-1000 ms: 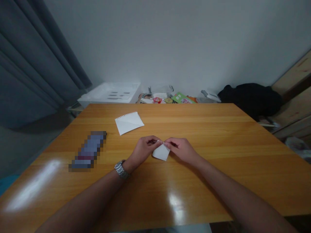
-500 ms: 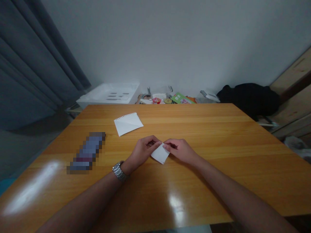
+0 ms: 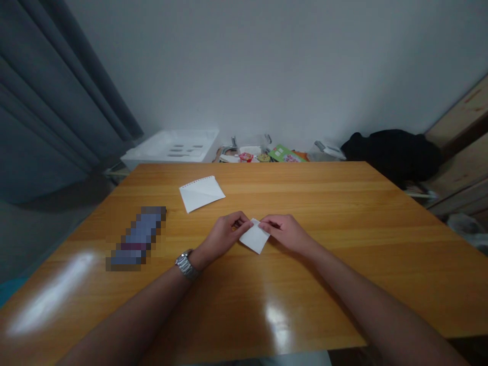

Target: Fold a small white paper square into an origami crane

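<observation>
A small white piece of paper (image 3: 256,240), roughly diamond-shaped from here, is held between my two hands above the wooden table (image 3: 328,203). My left hand (image 3: 224,231) pinches its upper left edge between thumb and fingers. On the upper right edge, my right hand (image 3: 284,231) grips it the same way. The far corner shows between my thumbs, while the near corner points towards me. Parts of the fingers are hidden behind the paper. Beyond my left hand lies a larger torn sheet of paper (image 3: 202,193) with a perforated edge.
A blurred-out, phone-shaped object (image 3: 139,239) lies on the table's left side. Past the far edge are a white tray (image 3: 171,147), a green packet or booklet (image 3: 285,153) and small items. A black cloth-like heap (image 3: 392,155) sits at the right.
The small paper has shifted slightly right and turned a little, and its far corner now shows more between my thumbs. My right hand has moved slightly; both hands keep their pinch.
</observation>
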A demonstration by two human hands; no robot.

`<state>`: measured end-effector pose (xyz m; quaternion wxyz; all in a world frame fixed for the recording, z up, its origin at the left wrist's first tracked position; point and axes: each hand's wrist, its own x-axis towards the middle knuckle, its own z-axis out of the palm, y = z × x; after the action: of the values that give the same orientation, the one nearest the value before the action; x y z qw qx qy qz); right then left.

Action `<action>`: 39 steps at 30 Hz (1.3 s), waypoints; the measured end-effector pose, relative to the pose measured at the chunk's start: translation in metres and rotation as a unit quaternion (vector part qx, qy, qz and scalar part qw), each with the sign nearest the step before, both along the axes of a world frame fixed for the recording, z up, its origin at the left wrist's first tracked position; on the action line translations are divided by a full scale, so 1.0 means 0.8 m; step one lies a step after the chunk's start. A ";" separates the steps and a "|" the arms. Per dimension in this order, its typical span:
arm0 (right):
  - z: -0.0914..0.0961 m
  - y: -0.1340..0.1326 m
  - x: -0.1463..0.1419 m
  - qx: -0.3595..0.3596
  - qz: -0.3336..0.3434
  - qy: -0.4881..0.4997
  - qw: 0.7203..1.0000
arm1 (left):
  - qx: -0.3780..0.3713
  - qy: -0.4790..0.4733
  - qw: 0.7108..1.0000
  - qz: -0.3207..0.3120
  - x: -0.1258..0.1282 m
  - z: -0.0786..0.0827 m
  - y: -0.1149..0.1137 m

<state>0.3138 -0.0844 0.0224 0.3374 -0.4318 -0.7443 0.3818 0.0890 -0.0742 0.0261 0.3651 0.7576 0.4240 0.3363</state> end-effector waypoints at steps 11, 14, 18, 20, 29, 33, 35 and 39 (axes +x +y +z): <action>-0.004 0.006 0.007 -0.007 -0.012 0.015 1.000 | 0.043 0.082 0.996 -0.009 -0.002 -0.008 0.004; -0.004 0.007 0.006 -0.008 -0.014 0.014 1.000 | 0.037 0.081 0.996 -0.021 -0.002 -0.004 0.004; -0.003 0.007 0.006 -0.003 -0.023 0.015 1.000 | 0.040 0.088 0.995 -0.020 0.001 0.000 0.004; -0.003 0.008 0.006 -0.002 -0.024 0.019 1.000 | 0.043 0.089 0.995 -0.012 0.002 -0.001 0.003; -0.002 0.013 0.010 -0.005 -0.039 0.033 0.999 | 0.054 0.126 0.990 -0.030 -0.002 0.000 0.003; -0.003 0.013 0.011 -0.002 -0.042 0.030 0.999 | 0.049 0.122 0.991 -0.039 -0.006 -0.005 0.005; -0.004 0.013 0.010 -0.004 -0.041 0.032 0.999 | 0.052 0.123 0.990 -0.038 -0.007 -0.006 0.007; -0.007 0.012 0.008 0.001 -0.032 0.030 0.999 | 0.051 0.116 0.991 -0.045 -0.008 -0.002 0.008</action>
<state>0.3204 -0.0749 0.0172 0.3718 -0.4433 -0.7204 0.3826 0.0828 -0.0682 0.0246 0.2894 0.8275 0.4107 0.2508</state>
